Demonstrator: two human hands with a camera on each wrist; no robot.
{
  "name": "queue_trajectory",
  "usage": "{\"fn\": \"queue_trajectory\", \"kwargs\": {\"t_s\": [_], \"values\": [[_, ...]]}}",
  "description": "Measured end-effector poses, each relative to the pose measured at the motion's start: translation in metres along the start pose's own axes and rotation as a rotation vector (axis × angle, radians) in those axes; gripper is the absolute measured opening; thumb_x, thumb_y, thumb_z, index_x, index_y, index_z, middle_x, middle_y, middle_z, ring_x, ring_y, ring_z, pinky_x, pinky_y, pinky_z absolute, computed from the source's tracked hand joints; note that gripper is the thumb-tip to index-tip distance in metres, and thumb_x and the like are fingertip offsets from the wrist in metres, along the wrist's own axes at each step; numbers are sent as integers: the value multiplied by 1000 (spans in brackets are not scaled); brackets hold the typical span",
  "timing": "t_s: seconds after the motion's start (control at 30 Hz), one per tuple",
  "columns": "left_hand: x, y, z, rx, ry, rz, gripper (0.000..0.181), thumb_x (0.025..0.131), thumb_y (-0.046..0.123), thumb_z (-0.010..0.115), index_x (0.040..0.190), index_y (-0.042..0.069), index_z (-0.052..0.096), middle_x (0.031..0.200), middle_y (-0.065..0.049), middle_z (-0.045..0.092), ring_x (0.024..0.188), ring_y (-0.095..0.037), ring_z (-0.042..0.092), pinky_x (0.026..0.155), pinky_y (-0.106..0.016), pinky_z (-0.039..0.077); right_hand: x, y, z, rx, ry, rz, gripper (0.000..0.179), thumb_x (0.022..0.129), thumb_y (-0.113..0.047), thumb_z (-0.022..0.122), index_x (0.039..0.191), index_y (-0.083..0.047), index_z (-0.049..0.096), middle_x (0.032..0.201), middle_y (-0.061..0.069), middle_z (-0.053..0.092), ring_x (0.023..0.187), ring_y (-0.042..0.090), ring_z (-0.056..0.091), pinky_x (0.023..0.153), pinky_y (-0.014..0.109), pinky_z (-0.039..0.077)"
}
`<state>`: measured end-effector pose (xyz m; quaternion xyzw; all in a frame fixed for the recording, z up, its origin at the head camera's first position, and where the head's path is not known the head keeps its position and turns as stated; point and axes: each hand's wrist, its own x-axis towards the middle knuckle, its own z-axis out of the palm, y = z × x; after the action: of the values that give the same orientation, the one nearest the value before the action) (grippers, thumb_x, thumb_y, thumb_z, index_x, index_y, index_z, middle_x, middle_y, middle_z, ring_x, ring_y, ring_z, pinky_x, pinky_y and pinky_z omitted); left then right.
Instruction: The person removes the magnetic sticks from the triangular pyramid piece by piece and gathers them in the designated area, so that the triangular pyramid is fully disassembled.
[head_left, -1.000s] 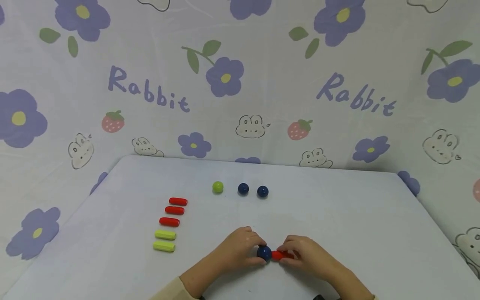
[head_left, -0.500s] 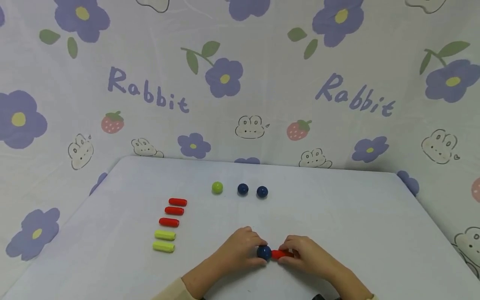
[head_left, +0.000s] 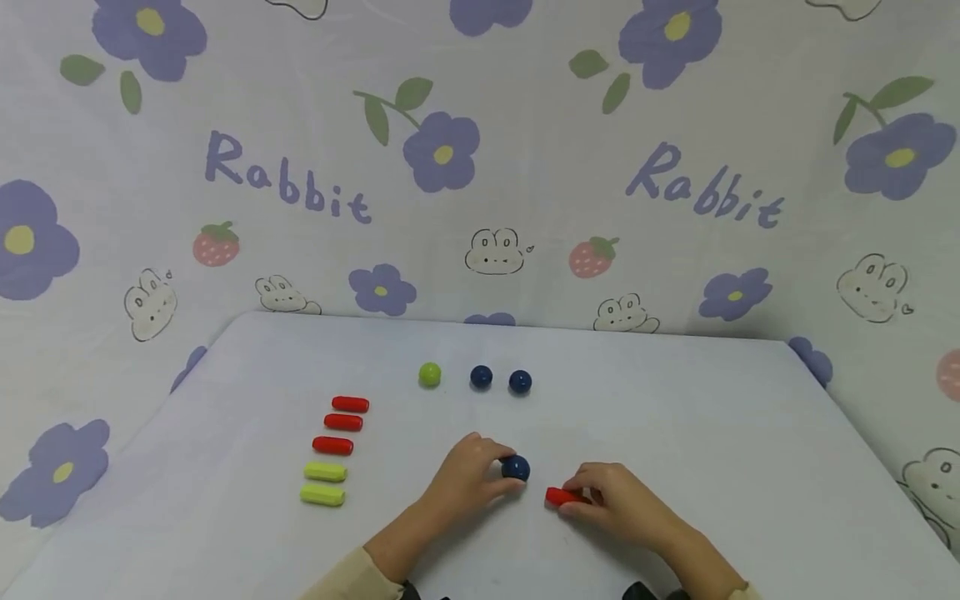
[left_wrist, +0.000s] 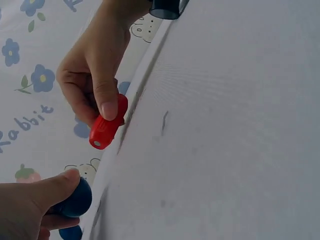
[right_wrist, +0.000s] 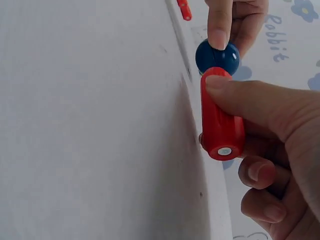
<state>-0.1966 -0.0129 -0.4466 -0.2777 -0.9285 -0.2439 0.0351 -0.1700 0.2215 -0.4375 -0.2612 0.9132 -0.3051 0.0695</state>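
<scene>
Between thumb and fingers, my left hand [head_left: 468,473] pinches a dark blue ball [head_left: 515,468] just over the white table. To its right, my right hand [head_left: 618,502] holds a red rod [head_left: 564,497] by its sides. A gap separates ball and rod in the head view. The right wrist view shows a pale round disc on the near end face of the red rod [right_wrist: 222,120], with the blue ball [right_wrist: 218,59] behind it. From the left wrist, a similar pale disc shows on the other end of the red rod [left_wrist: 107,125].
At left on the table [head_left: 712,417] lies a column of red rods [head_left: 343,422] and two yellow-green rods [head_left: 323,495]. Farther back sit a green ball [head_left: 430,374] and two dark blue balls [head_left: 482,377] [head_left: 520,382]. A printed cloth [head_left: 300,125] hangs behind.
The blue ball and red rod, in contact before, are now apart. My left hand has moved the ball up and left in the head view; the right hand keeps the rod, shifted slightly.
</scene>
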Motion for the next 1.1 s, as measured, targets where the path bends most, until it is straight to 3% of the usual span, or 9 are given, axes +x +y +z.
{"fn": "queue_trajectory", "kwargs": {"t_s": [0.13, 0.43, 0.67, 0.9, 1.1], "values": [[11, 5, 11, 12, 66, -16, 38, 81, 36, 70, 108, 9, 68, 102, 0, 71, 88, -11, 58, 81, -24, 47, 0, 2, 1, 7, 46, -7, 23, 82, -29, 70, 92, -8, 72, 74, -10, 58, 58, -2, 40, 51, 17, 38], [57, 25, 41, 27, 195, -61, 39, 78, 31, 74, 109, 9, 68, 102, -2, 71, 89, -14, 61, 81, -25, 48, -3, 17, 3, 52, 142, -42, 16, 81, -24, 72, 88, -10, 72, 67, -12, 52, 55, -4, 37, 48, 15, 35], [91, 24, 56, -24, 298, -165, 37, 77, 29, 75, 107, 8, 66, 100, -4, 71, 91, -18, 61, 80, -29, 49, -2, 25, 5, 82, 180, -32, 18, 80, -24, 72, 90, -9, 72, 68, -11, 52, 56, -4, 38, 48, 15, 35], [115, 22, 58, 36, 279, -214, 39, 81, 31, 71, 111, 8, 64, 105, -7, 70, 96, -21, 61, 87, -32, 48, -2, 25, 3, 111, 183, -44, 18, 81, -25, 72, 90, -9, 72, 69, -8, 55, 56, -3, 38, 48, 16, 36], [126, 25, 60, 116, 275, -194, 37, 83, 33, 69, 110, 8, 66, 103, -5, 70, 95, -20, 62, 86, -31, 48, -5, 26, 2, 135, 167, -24, 18, 82, -26, 71, 89, -9, 72, 69, -8, 54, 56, -3, 38, 48, 15, 35]]}}
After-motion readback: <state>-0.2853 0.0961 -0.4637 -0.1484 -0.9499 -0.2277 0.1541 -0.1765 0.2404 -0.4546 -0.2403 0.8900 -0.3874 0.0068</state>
